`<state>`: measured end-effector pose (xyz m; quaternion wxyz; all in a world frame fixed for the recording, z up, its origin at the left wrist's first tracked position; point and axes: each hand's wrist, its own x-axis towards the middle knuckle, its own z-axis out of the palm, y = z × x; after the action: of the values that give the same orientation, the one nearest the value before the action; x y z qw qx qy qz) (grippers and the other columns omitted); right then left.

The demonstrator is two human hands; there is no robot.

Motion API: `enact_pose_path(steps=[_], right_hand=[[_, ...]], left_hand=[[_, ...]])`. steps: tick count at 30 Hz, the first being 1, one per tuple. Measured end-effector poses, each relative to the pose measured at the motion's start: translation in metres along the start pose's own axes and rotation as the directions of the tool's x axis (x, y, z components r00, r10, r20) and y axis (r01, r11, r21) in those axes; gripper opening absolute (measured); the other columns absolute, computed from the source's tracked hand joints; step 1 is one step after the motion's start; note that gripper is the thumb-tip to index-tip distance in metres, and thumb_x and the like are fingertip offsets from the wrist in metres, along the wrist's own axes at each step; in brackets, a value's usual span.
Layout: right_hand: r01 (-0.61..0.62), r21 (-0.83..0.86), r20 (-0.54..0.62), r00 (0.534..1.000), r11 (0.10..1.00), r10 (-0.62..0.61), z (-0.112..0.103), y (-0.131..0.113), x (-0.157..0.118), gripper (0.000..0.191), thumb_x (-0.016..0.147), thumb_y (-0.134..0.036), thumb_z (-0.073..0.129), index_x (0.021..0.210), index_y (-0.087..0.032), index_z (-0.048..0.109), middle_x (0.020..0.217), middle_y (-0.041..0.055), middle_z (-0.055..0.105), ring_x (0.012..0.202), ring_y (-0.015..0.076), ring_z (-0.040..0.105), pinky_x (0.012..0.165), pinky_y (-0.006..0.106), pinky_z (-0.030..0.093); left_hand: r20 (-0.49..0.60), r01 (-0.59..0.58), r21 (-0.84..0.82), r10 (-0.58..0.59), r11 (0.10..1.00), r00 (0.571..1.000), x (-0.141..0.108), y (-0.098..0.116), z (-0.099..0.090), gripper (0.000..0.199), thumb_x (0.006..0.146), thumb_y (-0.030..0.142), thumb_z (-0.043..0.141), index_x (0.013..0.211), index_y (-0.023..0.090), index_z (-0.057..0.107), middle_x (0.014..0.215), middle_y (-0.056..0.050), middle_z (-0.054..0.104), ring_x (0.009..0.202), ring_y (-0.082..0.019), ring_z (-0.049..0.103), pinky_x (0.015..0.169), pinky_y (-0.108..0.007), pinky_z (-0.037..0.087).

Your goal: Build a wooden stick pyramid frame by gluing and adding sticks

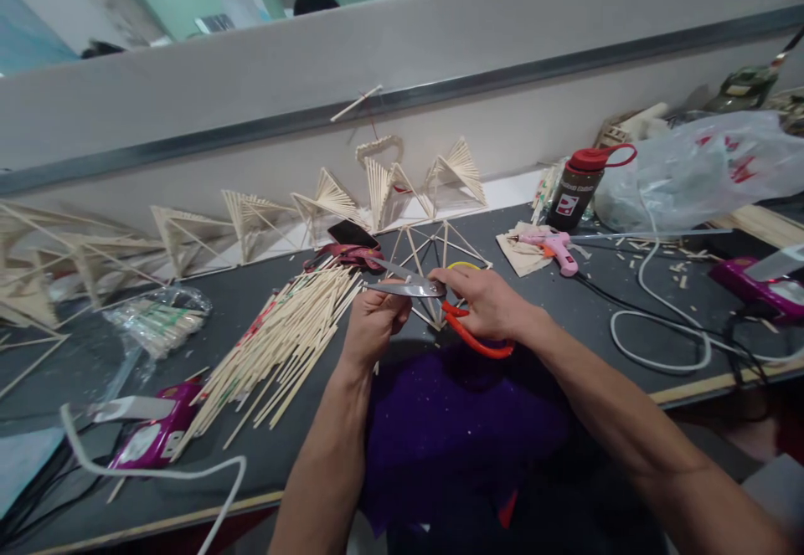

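My right hand (481, 304) is closed around the red-orange handles of a pair of scissors (420, 289), whose blades are parted and point left. The blades reach over my left hand (378, 316), which is closed at the lower blade; what it holds is too small to make out. Just behind both hands a frame of thin wooden sticks (445, 241) stands on the dark table (251, 446). A large pile of loose sticks (282, 337) lies to the left of my left hand.
Stick structures (327, 199) line the wall. A pink glue gun (553, 245), a bottle (578, 191), a plastic bag (703, 170) and white cables are at right. Purple devices (157, 429) and a bagged stick bundle (160, 321) lie left. A dark phone (353, 235) lies behind the pile.
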<state>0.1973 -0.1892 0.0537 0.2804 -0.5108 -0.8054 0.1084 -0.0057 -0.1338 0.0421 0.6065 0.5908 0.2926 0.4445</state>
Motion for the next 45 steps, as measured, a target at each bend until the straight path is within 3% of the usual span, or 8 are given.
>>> enact_pose_path(steps=[8,14,22,27,30,34,39,45], right_hand=[[-0.036,-0.05,-0.014,0.999,0.998,0.035,0.002,0.006,0.001,0.039,0.084,-0.024,0.058,0.123,-0.018,0.057,0.104,0.0089,0.068,0.094,0.0219,0.061,0.083,0.035,0.049],[-0.023,-0.089,-0.033,0.999,0.996,0.021,-0.001,0.004,0.001,0.053,0.084,-0.027,0.06,0.136,-0.018,0.052,0.105,0.0095,0.068,0.088,0.0208,0.059,0.079,0.034,0.048],[-0.001,-0.064,-0.02,1.0,0.998,0.0,-0.003,0.002,0.0,0.058,0.083,-0.026,0.061,0.14,-0.015,0.051,0.106,0.0097,0.068,0.085,0.0193,0.057,0.075,0.033,0.046],[0.025,-0.041,-0.016,1.0,0.999,-0.026,-0.005,0.004,-0.001,0.057,0.083,-0.025,0.062,0.139,-0.018,0.051,0.106,0.0086,0.067,0.085,0.0185,0.057,0.076,0.032,0.044],[0.048,-0.002,-0.017,0.999,0.999,-0.048,-0.006,0.006,-0.002,0.056,0.084,-0.023,0.061,0.139,-0.02,0.05,0.109,0.0079,0.066,0.089,0.0182,0.057,0.079,0.032,0.045],[0.044,0.057,0.036,0.998,0.997,-0.046,-0.008,0.007,-0.003,0.054,0.085,-0.024,0.062,0.138,-0.02,0.051,0.112,0.0082,0.066,0.09,0.0182,0.058,0.081,0.032,0.046],[0.008,0.116,0.071,0.997,0.993,-0.017,-0.007,0.007,-0.003,0.044,0.085,-0.021,0.061,0.128,-0.02,0.056,0.112,0.0087,0.068,0.08,0.0161,0.056,0.075,0.031,0.045],[-0.032,0.036,0.041,0.999,0.999,0.031,-0.003,0.005,0.0,0.035,0.085,-0.023,0.06,0.12,-0.022,0.06,0.098,0.0051,0.069,0.076,0.0163,0.055,0.071,0.029,0.041]], left_hand=[[-0.083,0.012,0.057,-0.007,0.998,0.997,0.001,-0.002,0.003,0.028,0.078,0.041,0.079,0.082,0.016,0.068,0.059,0.002,0.059,0.041,-0.003,0.032,0.039,-0.016,0.021],[-0.171,-0.166,0.312,0.228,0.935,0.959,-0.002,-0.004,0.007,0.02,0.082,0.036,0.075,0.08,0.017,0.07,0.06,0.002,0.059,0.047,-0.006,0.039,0.045,-0.019,0.032],[-0.168,-0.227,0.526,0.362,0.82,0.917,-0.009,0.001,0.008,0.021,0.089,0.037,0.066,0.083,0.018,0.072,0.058,0.002,0.056,0.055,-0.011,0.049,0.057,-0.022,0.04],[-0.11,-0.205,0.445,0.28,0.872,0.954,-0.01,0.007,0.006,0.029,0.088,0.043,0.067,0.075,0.016,0.07,0.056,0.002,0.051,0.052,-0.009,0.042,0.05,-0.022,0.033],[-0.056,-0.102,0.271,0.121,0.957,0.991,-0.009,0.01,0.006,0.041,0.086,0.051,0.069,0.066,0.016,0.063,0.051,0.003,0.046,0.044,-0.007,0.032,0.043,-0.022,0.023],[0.009,0.026,0.174,-0.028,0.984,1.0,-0.007,0.012,0.005,0.048,0.083,0.056,0.071,0.06,0.015,0.058,0.048,0.003,0.043,0.041,-0.005,0.028,0.04,-0.021,0.015],[-0.012,0.009,0.174,-0.007,0.985,1.0,-0.007,0.009,0.006,0.041,0.084,0.053,0.071,0.069,0.015,0.064,0.051,0.003,0.046,0.041,-0.005,0.03,0.04,-0.02,0.018],[-0.062,-0.016,0.216,0.03,0.976,0.998,-0.003,0.004,0.008,0.035,0.087,0.046,0.068,0.071,0.015,0.065,0.054,0.002,0.052,0.042,-0.005,0.032,0.04,-0.02,0.021]])
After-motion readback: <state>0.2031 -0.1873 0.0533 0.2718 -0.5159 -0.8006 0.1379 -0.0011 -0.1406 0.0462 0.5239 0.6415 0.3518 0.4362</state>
